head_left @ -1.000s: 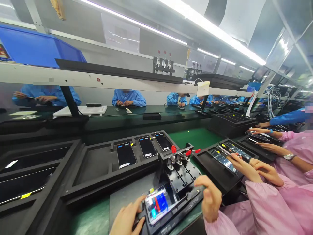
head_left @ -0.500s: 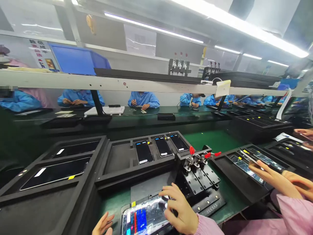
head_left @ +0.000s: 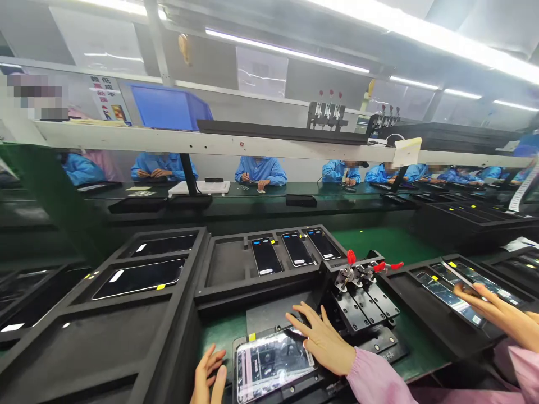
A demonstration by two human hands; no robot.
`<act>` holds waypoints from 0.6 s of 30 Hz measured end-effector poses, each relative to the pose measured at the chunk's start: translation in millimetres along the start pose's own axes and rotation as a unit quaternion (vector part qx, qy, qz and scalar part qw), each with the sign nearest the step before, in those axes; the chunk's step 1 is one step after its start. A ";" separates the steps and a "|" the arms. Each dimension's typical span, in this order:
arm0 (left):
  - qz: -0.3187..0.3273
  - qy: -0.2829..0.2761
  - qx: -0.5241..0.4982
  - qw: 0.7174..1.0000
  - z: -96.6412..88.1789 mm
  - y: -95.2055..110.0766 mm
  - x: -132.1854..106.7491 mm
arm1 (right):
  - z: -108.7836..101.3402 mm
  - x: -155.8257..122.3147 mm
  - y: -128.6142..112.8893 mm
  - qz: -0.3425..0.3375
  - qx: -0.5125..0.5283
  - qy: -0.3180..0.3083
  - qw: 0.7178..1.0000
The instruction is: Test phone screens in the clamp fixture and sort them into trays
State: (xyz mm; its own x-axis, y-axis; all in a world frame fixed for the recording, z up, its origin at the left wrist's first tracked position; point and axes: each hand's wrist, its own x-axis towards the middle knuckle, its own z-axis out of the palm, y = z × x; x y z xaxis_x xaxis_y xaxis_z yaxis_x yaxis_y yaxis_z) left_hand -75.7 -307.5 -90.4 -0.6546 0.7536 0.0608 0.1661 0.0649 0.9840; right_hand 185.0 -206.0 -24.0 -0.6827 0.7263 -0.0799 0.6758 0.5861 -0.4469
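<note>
A phone (head_left: 273, 362) lies face up in a black fixture in front of me, its lit screen glossy as if under film. A small yellow tab (head_left: 252, 337) sticks out at its upper edge. My right hand (head_left: 326, 341) reaches over the phone's right end with fingers spread, the fingertips at or just above the glass; contact cannot be made out. Just left of the phone, my left hand (head_left: 208, 373) is raised with fingers apart and nothing in it. Behind my right hand stands a clamp fixture (head_left: 366, 297) with red-tipped levers (head_left: 351, 257).
Black foam trays (head_left: 201, 292) behind and left hold phones (head_left: 266, 256) and larger dark-screened devices (head_left: 141, 278). At right, a co-worker's hand (head_left: 492, 306) holds a thin device over another tray (head_left: 412, 297). A white shelf (head_left: 269, 147) crosses above the bench; co-workers in blue sit beyond.
The phone's screen went from coloured blocks to a pale grey picture. My right hand's fingers have straightened and spread. The view has turned left. The co-worker's hand remains over its tray.
</note>
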 end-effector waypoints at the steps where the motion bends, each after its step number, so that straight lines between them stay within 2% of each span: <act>1: 0.001 -0.004 -0.002 1.000 -0.5 3.1 -1.8 | -3.7 0.6 -4.7 -0.007 -0.005 0.006 1.000; 4: 0.010 -0.010 -0.009 1.000 -2.1 8.6 -6.1 | -12.6 7.4 -28.1 -0.060 0.009 0.016 0.998; 7: 0.017 -0.004 -0.009 1.000 -2.8 10.1 -8.5 | -10.4 22.4 -54.1 -0.138 0.006 -0.025 0.990; 9: 0.020 -0.001 -0.007 1.000 -2.7 10.5 -9.3 | -4.8 33.5 -65.1 -0.164 -0.026 -0.048 0.985; 14: 0.027 -0.005 -0.015 1.000 -3.0 11.2 -9.5 | -4.4 41.7 -66.0 -0.157 -0.035 -0.064 0.985; 16: 0.024 -0.007 -0.018 1.000 -3.0 10.3 -9.0 | -13.9 40.4 -64.5 -0.136 0.016 -0.037 0.990; 18: 0.025 -0.005 -0.023 0.999 -2.9 9.2 -8.6 | -28.6 47.1 -69.0 -0.105 0.097 0.022 0.989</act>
State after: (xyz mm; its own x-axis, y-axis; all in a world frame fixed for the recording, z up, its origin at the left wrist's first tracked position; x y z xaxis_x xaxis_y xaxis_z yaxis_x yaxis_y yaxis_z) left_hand -70.7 -315.3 -81.4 -0.6386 0.7619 0.1085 0.1640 -0.0030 0.9865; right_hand 114.2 -202.0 28.6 -0.7866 0.6135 0.0704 0.4512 0.6488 -0.6128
